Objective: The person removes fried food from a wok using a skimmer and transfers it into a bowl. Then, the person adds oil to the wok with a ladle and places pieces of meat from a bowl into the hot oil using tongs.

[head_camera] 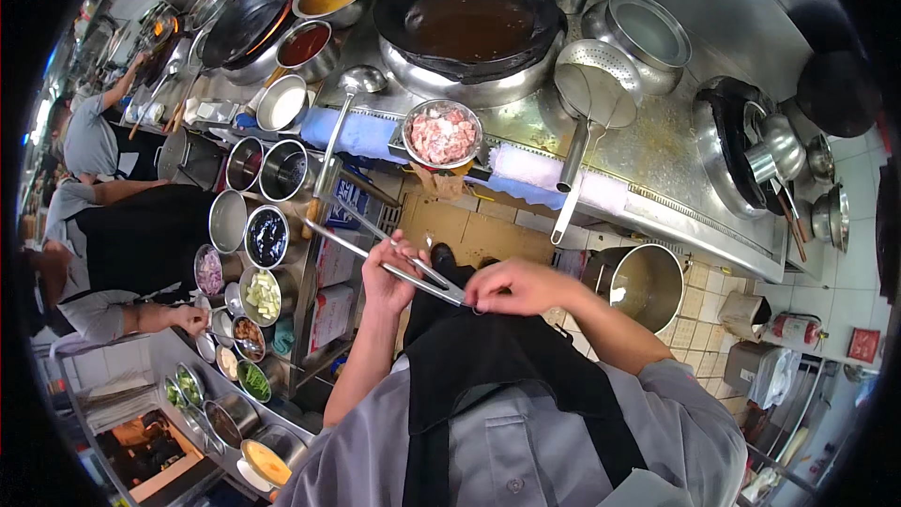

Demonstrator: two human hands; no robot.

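Observation:
In my left hand [391,272] is a pair of long metal tongs [346,241], gripped around the middle. Their two arms are spread and point to the upper left. At the hinged end, the fingers of my right hand [517,286] pinch the tongs beside a small ring. Both hands are held in front of my black apron [486,366], over the floor. Beyond them, a metal bowl of raw cut meat [443,134] sits at the front edge of the stove counter. A ladle [362,79] with a wooden handle end lies left of that bowl.
A large wok of dark liquid [471,17] stands on the back burner. Strainers [597,95] overhang the counter edge. Several ingredient containers, one with cut pale vegetables [262,296], line the left side. Co-workers [141,239] stand beyond them. A deep pot [647,289] stands at right.

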